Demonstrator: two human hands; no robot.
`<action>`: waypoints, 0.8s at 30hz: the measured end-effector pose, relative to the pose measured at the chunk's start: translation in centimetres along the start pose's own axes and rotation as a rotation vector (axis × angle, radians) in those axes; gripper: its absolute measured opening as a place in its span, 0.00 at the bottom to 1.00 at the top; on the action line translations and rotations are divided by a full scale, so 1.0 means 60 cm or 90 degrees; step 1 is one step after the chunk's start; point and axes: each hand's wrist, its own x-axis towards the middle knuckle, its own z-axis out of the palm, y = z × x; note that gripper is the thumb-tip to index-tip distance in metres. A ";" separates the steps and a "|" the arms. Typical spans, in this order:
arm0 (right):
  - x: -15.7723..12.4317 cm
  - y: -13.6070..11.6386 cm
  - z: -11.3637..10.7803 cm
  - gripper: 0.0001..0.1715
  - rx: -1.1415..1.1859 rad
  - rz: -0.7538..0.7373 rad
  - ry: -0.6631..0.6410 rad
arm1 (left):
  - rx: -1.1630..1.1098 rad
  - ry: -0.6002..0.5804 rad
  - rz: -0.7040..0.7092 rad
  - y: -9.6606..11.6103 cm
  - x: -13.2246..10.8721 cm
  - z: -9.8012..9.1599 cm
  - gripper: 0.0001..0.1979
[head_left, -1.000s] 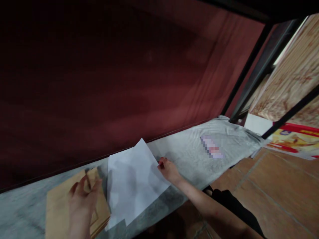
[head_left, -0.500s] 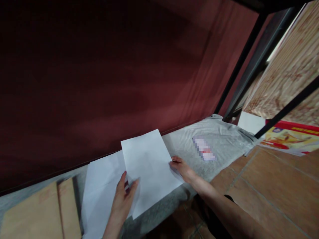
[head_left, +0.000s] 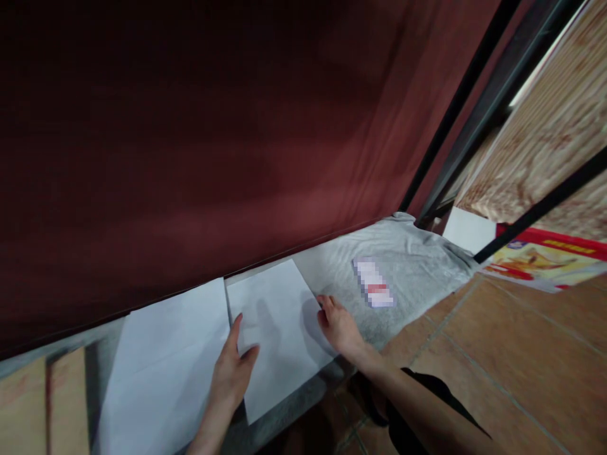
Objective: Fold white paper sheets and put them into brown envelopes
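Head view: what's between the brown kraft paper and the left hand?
From the brown kraft paper, a narrow strip of grey cloth, then white paper reaching the left hand. Shows in the head view.

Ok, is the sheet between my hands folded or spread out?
Spread out: the sheet shows one broad white face over the cloth, all four corners visible, with no fold I can make out.

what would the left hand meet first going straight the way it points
Likely the dark red upright panel, if the left hand clears the white rectangular paper sheet ahead; its height above the sheet is unclear.
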 end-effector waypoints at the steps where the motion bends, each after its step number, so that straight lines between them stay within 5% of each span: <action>1: -0.003 -0.005 0.000 0.26 -0.035 -0.037 0.017 | 0.024 -0.011 0.022 -0.003 0.002 0.003 0.33; 9: -0.022 -0.029 0.041 0.32 -0.115 -0.313 -0.010 | 0.131 -0.034 0.082 -0.013 0.014 0.009 0.26; 15: -0.027 -0.013 0.057 0.33 -0.132 -0.291 -0.026 | 0.228 -0.014 0.110 -0.013 0.005 0.000 0.28; 18: -0.028 -0.014 0.058 0.32 -0.138 -0.288 -0.022 | 0.341 0.055 0.152 0.011 -0.019 0.002 0.28; 21: -0.030 -0.022 0.059 0.33 -0.147 -0.276 -0.024 | 0.399 0.107 0.295 0.035 -0.042 0.028 0.27; 24: -0.033 -0.032 0.059 0.33 -0.165 -0.272 -0.044 | 0.393 0.011 0.418 0.035 -0.050 0.076 0.25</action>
